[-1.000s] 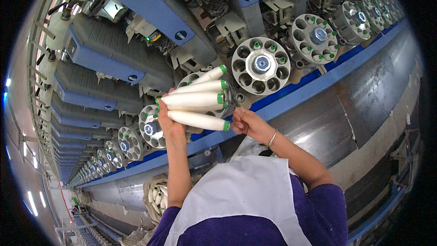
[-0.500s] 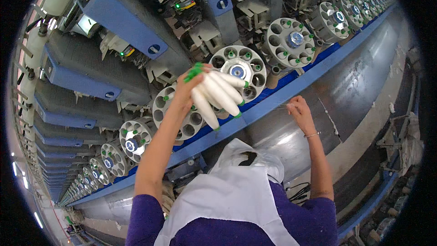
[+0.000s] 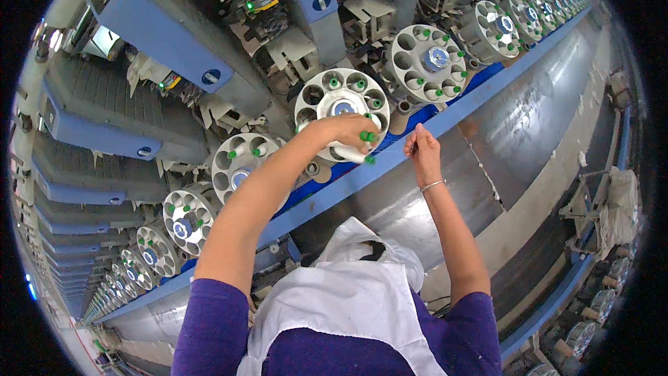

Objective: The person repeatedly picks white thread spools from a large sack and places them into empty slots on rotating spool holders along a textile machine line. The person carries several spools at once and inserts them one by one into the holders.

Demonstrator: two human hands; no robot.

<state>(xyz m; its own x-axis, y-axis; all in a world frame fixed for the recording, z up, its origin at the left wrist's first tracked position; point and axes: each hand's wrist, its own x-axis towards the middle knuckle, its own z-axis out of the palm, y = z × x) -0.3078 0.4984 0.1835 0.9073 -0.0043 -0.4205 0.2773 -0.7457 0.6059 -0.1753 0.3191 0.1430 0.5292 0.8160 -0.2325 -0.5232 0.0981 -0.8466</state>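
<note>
Blue-and-grey machine row (image 3: 158, 24) along the far side | round white magazine (image 3: 325, 106), partly filled | left hand (image 3: 346, 129) over its near side — fingers clamped on green-tipped white bobbins (image 3: 353, 154), above its edge | right hand (image 3: 426, 155) to the right, apart — fingers together, cannot tell whether they pinch anything | silver bracelet (image 3: 432, 185), right wrist

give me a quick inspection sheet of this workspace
surface: dark, shiny metal panel with scuffs
things: white, green-tipped bobbins held over the nearest round magazine; others sit in its pockets
clutter: pale, fluff-like bits along a seam of the panel
hands: left hand closed around bobbins; right hand raised apart from the magazine, loosely closed, too small to tell whether it holds anything
cables: none clearly made out
surroundings: grey-and-blue machine units in a row, more round magazines on both sides
</note>
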